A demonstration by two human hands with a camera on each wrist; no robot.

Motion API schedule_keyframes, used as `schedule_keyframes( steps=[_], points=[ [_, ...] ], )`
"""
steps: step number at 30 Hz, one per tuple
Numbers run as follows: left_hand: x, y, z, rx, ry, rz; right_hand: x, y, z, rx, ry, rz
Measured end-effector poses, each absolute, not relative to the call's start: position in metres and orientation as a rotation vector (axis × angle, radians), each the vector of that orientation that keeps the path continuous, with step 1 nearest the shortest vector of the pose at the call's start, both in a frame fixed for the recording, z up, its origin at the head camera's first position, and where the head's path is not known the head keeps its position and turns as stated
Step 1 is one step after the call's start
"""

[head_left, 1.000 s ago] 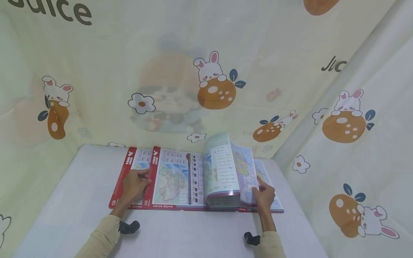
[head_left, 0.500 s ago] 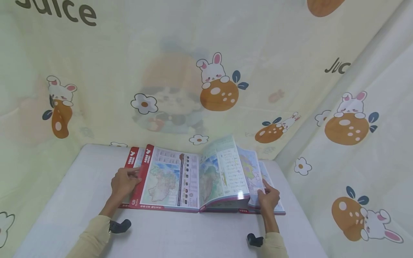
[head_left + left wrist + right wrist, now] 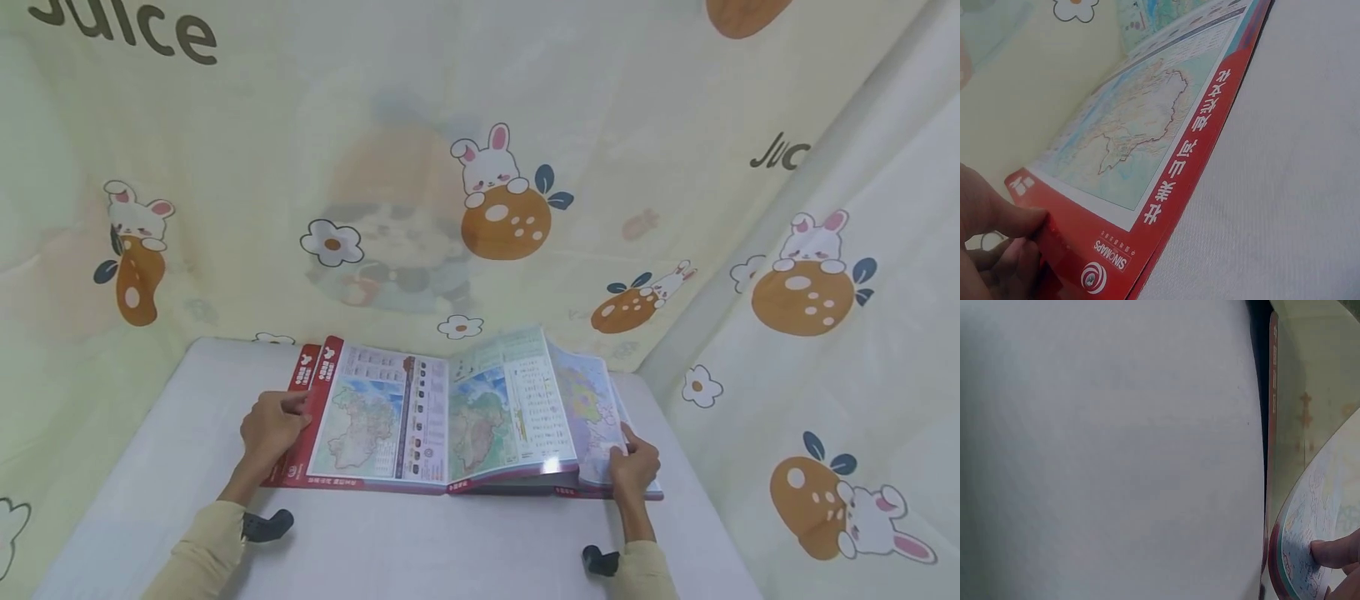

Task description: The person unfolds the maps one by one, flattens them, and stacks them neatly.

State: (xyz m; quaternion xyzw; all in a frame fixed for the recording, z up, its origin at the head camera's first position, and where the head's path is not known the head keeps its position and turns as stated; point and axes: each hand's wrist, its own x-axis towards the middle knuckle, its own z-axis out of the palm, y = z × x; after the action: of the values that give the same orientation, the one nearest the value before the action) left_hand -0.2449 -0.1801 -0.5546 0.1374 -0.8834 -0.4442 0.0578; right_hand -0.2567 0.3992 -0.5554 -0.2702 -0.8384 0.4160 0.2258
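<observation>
A folded map sheet [image 3: 360, 425] with a red left border lies spread across the table. At its left border my left hand [image 3: 272, 427] pinches the red edge; in the left wrist view the thumb presses on the red border [image 3: 1079, 237], which bends up there. My right hand [image 3: 636, 462] pinches the right-hand panel [image 3: 588, 392], thumb on its printed face, as the right wrist view also shows with the curved panel edge [image 3: 1297, 562]. Between the hands a middle panel [image 3: 510, 400] stands raised on a fold, leaning right over the right-hand panel.
Another red-bordered sheet [image 3: 304, 367] shows beneath at the left. The white table [image 3: 420, 550] carries everything, and a printed curtain [image 3: 397, 317] hangs close behind its back edge. A second curtain wall [image 3: 750, 467] runs along the right.
My left hand has moved left with the red edge, covering more of the sheet below. The raised middle panel has unfolded wider and lower. My right hand has shifted slightly right.
</observation>
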Motion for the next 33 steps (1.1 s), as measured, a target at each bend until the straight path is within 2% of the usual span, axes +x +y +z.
schedule_keyframes(
  steps=[9, 33],
  points=[
    [-0.244, -0.188, -0.554, 0.485, -2.664, -1.316, -0.264, 0.414, -0.559, -0.696, -2.313, 1.059],
    [-0.24, -0.198, -0.548, 0.54, -2.674, -1.217, -0.275, 0.439, -0.558, -0.806, -2.421, 0.979]
  ],
)
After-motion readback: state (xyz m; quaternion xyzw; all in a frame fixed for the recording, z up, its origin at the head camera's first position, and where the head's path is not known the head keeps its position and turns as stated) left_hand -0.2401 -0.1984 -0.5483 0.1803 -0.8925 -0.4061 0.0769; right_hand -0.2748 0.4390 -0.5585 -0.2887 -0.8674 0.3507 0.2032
